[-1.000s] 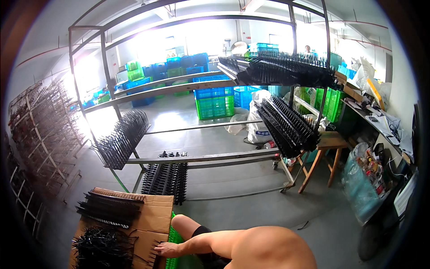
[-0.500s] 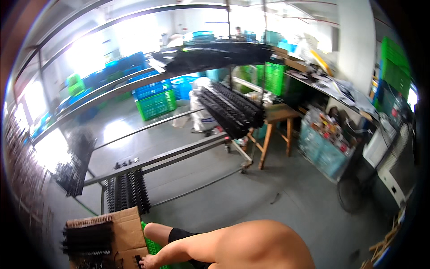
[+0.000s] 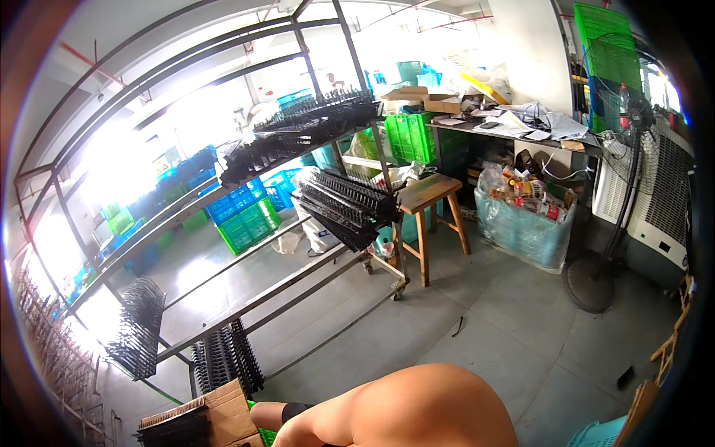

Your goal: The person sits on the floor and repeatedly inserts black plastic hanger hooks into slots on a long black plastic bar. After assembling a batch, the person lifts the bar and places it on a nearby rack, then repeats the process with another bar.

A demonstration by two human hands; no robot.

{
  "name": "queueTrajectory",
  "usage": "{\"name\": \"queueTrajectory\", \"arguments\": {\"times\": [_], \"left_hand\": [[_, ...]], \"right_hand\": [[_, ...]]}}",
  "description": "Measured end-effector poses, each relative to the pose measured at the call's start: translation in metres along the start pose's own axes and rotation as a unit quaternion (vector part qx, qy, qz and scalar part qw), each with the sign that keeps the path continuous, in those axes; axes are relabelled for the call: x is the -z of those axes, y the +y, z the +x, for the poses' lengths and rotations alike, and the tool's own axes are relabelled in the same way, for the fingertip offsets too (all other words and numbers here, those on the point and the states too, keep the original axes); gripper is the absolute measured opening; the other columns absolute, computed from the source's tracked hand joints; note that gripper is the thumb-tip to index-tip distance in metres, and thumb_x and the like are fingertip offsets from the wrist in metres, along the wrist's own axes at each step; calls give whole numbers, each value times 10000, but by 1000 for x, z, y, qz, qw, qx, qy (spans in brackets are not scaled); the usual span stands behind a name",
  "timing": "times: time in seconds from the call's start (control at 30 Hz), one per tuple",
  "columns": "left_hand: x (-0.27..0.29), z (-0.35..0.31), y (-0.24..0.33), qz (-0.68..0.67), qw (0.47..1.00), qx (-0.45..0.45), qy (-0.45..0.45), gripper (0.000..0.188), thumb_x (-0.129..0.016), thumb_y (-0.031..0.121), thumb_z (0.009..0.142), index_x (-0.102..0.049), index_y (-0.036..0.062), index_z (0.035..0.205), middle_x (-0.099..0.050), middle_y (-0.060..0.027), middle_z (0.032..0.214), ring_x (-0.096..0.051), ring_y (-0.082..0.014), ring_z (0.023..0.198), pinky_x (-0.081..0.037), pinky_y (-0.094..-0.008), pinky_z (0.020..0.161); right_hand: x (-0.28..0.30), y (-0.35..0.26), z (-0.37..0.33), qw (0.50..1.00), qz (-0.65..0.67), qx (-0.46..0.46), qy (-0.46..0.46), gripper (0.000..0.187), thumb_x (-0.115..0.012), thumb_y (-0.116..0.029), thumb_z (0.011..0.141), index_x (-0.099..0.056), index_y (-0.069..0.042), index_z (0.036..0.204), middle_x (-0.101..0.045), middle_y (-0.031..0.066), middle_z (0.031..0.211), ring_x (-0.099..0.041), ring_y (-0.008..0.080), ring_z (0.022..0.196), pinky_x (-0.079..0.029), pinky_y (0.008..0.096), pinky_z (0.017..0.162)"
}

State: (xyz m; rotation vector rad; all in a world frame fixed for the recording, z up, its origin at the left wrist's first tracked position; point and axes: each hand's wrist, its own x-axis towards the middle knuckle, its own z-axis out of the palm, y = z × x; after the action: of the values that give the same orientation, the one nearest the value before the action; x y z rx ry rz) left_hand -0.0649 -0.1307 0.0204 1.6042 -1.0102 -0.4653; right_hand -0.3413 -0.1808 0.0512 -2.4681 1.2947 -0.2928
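My right arm (image 3: 387,410) enters from the lower edge, bent and reaching left, and its hand is cut off by the edge of the picture. My left hand does not show either. Beyond the forearm part of my knee (image 3: 264,415) shows below black shorts. Nearest to the reaching arm are a brown cardboard sheet (image 3: 229,414) and a green crate edge (image 3: 266,434). A stack of thin black strips (image 3: 175,428) lies on the cardboard.
A metal rack (image 3: 253,299) crosses the left side, bearing bundles of black toothed strips (image 3: 346,205). Right of it stand a wooden stool (image 3: 428,192), a bag-lined bin of rubbish (image 3: 521,231) and a black floor fan (image 3: 592,281). A cluttered table (image 3: 521,130) is behind them.
The view has swung up and to the right, so the cardboard and strips sit lower. My right hand, earlier at the cardboard beside a small black piece, has left the picture.
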Motion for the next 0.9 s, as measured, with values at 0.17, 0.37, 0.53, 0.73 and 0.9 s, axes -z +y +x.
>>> {"name": "queueTrajectory", "arguments": {"times": [0.17, 0.37, 0.53, 0.73, 0.9], "left_hand": [[57, -12, -28, 65, 994, 0, 87, 104, -620, 138, 812, -681, 61, 847, -686, -156, 871, -639, -291, 819, -514, -435, 744], [170, -50, -103, 215, 941, 57, 256, 110, -621, 138, 812, -688, 60, 851, -692, -168, 885, -642, -303, 833, -516, -444, 761], [235, -95, -129, 317, 878, 110, 340, 114, -622, 137, 812, -693, 59, 855, -697, -179, 896, -645, -312, 844, -518, -452, 775], [247, -93, -180, 267, 917, 109, 276, 168, -645, 160, 830, -709, 71, 958, -708, -177, 956, -660, -332, 898, -525, -437, 828], [254, -64, -202, 270, 916, 37, 296, 178, -599, 182, 907, -688, 29, 918, -691, -202, 921, -666, -304, 870, -541, -407, 764]], "right_hand": [[-37, -13, 13, 998, 10, 14, -53, 388, -571, -165, 828, -563, -27, 1191, -521, 163, 1162, -522, 318, 1112, -485, 411, 906], [-83, -50, 20, 998, 26, 45, -37, 476, -700, -217, 729, -558, -31, 1144, -522, 144, 1142, -515, 321, 1115, -480, 417, 921], [-64, -57, 14, 994, 41, 97, 19, 422, -629, -155, 773, -560, -49, 1176, -490, 133, 1151, -490, 318, 1117, -445, 418, 932], [-67, -30, 46, 995, 42, 78, -34, 326, -613, -202, 814, -607, -66, 1110, -524, 140, 1084, -526, 322, 1058, -486, 427, 878], [3, -34, 69, 913, 169, 193, -316, 285, -613, -285, 807, -736, -73, 950, -713, 129, 868, -671, 291, 795, -549, 422, 732]]}}
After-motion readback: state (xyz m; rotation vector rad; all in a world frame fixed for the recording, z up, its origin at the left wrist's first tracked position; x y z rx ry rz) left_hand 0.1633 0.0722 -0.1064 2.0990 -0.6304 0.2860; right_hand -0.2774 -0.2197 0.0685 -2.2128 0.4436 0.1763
